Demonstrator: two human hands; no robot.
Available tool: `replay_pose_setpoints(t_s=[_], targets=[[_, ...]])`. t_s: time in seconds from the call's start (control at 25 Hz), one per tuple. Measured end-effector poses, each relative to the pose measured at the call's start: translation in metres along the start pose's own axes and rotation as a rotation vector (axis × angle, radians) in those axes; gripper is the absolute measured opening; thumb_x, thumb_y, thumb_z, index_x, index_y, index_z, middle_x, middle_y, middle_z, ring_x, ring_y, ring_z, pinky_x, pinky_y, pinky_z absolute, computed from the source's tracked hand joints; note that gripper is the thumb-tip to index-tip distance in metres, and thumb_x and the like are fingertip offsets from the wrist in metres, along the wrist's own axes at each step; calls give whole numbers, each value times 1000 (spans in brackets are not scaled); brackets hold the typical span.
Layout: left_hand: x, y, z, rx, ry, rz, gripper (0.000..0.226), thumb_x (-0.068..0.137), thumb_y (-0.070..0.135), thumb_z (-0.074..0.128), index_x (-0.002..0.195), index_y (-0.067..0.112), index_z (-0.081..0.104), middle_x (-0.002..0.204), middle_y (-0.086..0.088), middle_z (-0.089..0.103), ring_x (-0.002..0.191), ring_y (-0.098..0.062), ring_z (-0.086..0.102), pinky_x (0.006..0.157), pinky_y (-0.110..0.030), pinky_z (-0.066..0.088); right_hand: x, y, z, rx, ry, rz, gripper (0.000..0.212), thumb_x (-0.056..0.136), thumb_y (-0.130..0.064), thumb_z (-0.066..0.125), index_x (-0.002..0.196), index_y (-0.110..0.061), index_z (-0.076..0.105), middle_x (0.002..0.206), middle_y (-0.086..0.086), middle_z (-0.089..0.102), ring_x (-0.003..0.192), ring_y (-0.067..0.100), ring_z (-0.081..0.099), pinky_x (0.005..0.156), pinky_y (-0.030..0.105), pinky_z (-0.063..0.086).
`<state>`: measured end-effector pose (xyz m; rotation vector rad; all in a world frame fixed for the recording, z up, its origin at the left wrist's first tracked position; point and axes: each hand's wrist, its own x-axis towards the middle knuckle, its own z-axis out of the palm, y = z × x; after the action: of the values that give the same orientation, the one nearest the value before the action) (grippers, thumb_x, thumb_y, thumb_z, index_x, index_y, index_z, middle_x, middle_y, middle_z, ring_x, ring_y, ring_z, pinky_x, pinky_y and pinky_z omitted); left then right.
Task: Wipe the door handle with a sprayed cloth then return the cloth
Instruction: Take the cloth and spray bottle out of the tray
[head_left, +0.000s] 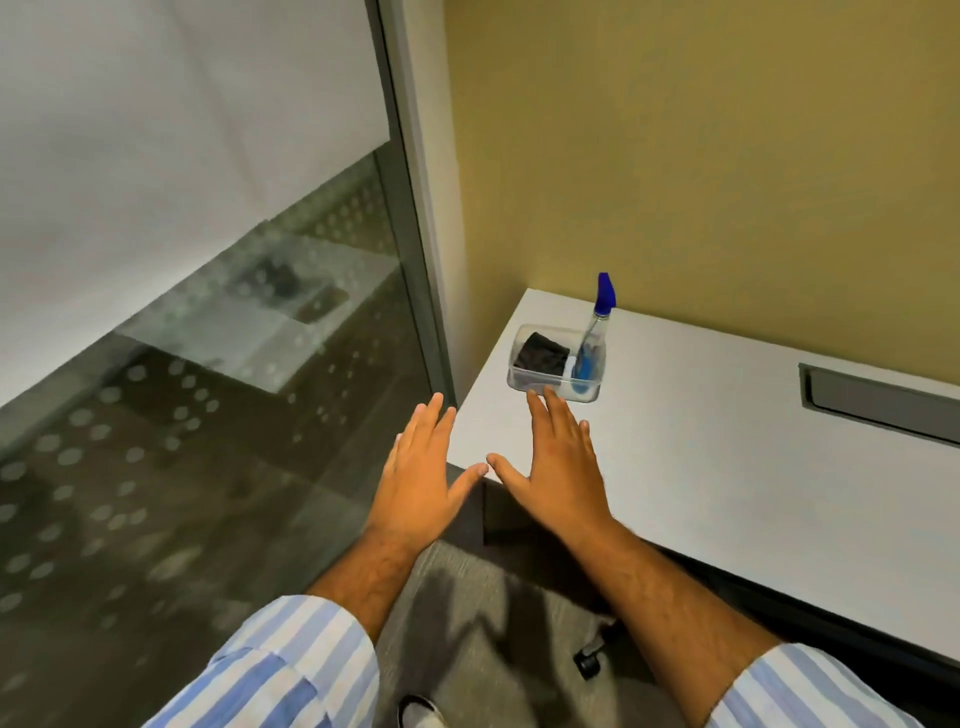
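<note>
A dark folded cloth (541, 354) lies in a clear plastic tub (530, 385) near the left corner of a white desk (701, 467). A spray bottle (595, 332) with a blue nozzle leans in the same tub, to the right of the cloth. My right hand (558, 467) is held flat above the desk, fingers spread, its fingertips just short of the tub. My left hand (423, 478) hovers beside it, past the desk's left edge, also flat and holding nothing. No door handle is in view.
A glass partition (208, 389) with a frosted upper part and a grey metal frame (410, 234) stands to the left of the desk. A yellow wall backs the desk. A grey cable slot (878, 402) is set in the desktop. A chair caster (589, 662) shows on the grey carpet below.
</note>
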<state>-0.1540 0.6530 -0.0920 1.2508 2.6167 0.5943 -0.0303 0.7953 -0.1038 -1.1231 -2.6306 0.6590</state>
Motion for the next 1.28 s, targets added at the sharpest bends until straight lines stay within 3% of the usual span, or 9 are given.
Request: replay_pose_setpoints(t_s=[0.24, 0.48, 0.72, 0.92, 1.16, 1.28], targets=[[62, -16, -13, 9, -71, 108, 98, 88, 82, 37, 168, 33, 10, 178, 10, -5, 165, -20, 0, 132, -51, 15, 26, -3, 12, 6, 58, 178, 99, 87, -80, 51, 165, -35, 8, 178, -3, 5, 163, 28, 13, 130, 52, 14], [99, -33, -7, -72, -130, 100, 93, 93, 73, 53, 168, 34, 15, 178, 10, 2, 165, -22, 7, 131, -56, 23, 43, -11, 29, 33, 72, 288, 93, 89, -72, 59, 163, -35, 17, 176, -2, 15, 161, 28, 22, 130, 54, 20], [131, -31, 4, -149, -170, 113, 85, 97, 62, 61, 166, 31, 23, 178, 9, 10, 164, -20, 14, 129, -55, 28, 74, -3, 27, 117, 154, 335, 87, 89, -66, 64, 160, -32, 26, 171, 0, 31, 154, 28, 37, 122, 56, 39], [176, -24, 23, -168, -219, 127, 66, 100, 38, 68, 159, 26, 40, 172, 7, 28, 157, -20, 29, 128, -47, 33, 126, 33, 20, 311, 226, 376, 79, 90, -57, 70, 155, -30, 35, 159, 1, 47, 141, 27, 52, 109, 51, 54], [255, 5, 50, -172, -229, 45, 62, 101, 39, 68, 156, 23, 46, 167, 5, 36, 153, -19, 34, 122, -36, 34, 205, 99, 5, 499, 193, 395, 75, 91, -46, 75, 153, -24, 39, 152, 3, 53, 136, 27, 56, 106, 44, 53], [290, 24, 64, -169, -222, -17, 61, 100, 38, 69, 154, 20, 47, 164, 3, 42, 150, -21, 39, 121, -41, 38, 237, 128, -3, 555, 182, 431, 72, 91, -41, 77, 150, -21, 40, 148, 5, 54, 131, 26, 59, 98, 35, 53]])
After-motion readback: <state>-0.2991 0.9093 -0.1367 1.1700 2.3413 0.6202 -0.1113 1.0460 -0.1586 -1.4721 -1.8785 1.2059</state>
